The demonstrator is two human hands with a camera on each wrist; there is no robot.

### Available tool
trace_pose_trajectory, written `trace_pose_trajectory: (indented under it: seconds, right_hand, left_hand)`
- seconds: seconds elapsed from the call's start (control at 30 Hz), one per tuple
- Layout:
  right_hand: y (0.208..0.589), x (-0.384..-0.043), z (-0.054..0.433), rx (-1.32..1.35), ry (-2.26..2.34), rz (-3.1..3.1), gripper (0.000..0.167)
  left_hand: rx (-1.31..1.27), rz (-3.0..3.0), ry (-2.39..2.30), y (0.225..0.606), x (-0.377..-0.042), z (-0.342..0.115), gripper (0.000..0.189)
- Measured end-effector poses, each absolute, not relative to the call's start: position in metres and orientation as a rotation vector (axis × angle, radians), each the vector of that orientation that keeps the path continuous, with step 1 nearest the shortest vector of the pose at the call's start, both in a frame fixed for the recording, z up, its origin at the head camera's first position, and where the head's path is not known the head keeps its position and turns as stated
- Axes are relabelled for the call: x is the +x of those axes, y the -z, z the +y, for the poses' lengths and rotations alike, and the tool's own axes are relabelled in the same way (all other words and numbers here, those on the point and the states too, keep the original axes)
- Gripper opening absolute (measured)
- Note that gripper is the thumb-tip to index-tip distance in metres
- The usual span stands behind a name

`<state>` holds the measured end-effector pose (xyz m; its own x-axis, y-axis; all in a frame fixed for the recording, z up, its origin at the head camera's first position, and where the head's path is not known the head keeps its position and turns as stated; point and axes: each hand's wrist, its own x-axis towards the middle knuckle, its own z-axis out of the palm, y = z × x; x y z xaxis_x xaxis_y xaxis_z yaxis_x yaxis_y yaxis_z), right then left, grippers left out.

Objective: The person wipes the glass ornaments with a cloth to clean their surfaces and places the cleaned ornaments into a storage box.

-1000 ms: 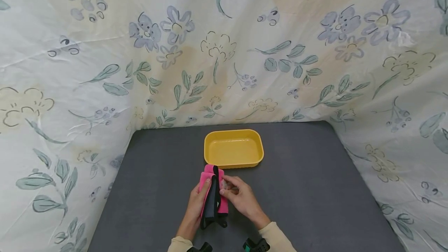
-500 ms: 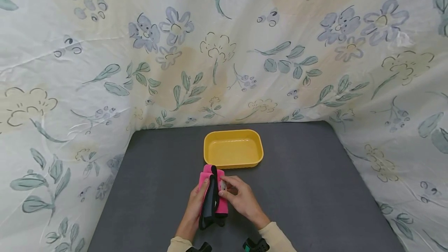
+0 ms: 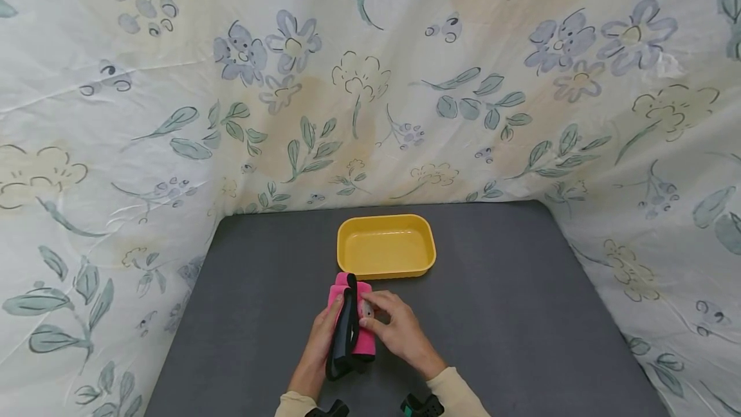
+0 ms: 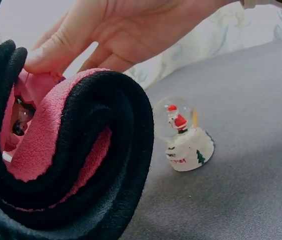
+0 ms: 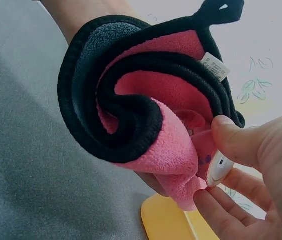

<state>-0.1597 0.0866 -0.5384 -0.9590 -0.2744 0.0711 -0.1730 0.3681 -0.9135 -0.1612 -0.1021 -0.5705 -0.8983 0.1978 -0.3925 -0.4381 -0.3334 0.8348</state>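
Observation:
My left hand grips a folded towel, pink on one face and dark grey on the other, with black edging. In the right wrist view, the towel curls into a loose roll with a label and hanging loop. With thumb and fingers, my right hand pinches a small pink snow globe at the towel's open side. Its white underside bears a small switch; the towel partly hides its dome. A Santa snow globe stands upright on the table in the left wrist view; I cannot see it from the head.
A yellow tray sits just beyond the towel on the dark grey table. Floral cloth rises along the table's back and both sides.
The towel has shifted slightly left and turned a little in my hands. More of the snow globe's white underside shows by my right fingers. The tray has stayed put.

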Motion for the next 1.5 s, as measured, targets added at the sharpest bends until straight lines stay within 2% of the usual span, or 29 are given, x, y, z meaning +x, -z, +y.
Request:
trace_pose_trajectory:
  seconds: [0.4,0.5,0.73,1.0,1.2,1.4,1.5]
  right_hand:
    - [0.536,-0.160,0.086,-0.563,1.524,2.610,0.050]
    - [0.538,-0.161,0.086,-0.544,1.556,2.558,0.052]
    - [0.543,-0.162,0.087,-0.461,1.507,2.567,0.063]
    - [0.545,-0.160,0.083,-0.344,1.604,2.566,0.056]
    - [0.541,-0.159,0.080,-0.258,1.729,2.509,0.055]
    - [0.537,-0.161,0.081,-0.196,1.986,2.288,0.060]
    - [0.534,-0.162,0.085,-0.157,2.121,2.139,0.058]
  left_hand:
    - [-0.295,1.460,-2.274,0.571,-0.159,-0.108,0.036]
    - [-0.295,1.460,-2.259,0.571,-0.158,-0.109,0.038]
    - [-0.414,1.455,-2.207,0.570,-0.157,-0.111,0.055]
    - [-0.316,1.348,-2.277,0.571,-0.157,-0.110,0.044]
    - [-0.346,1.301,-2.243,0.568,-0.156,-0.111,0.055]
    - [-0.336,1.365,-2.202,0.567,-0.156,-0.111,0.078]
    - [-0.318,1.361,-2.207,0.566,-0.157,-0.112,0.077]
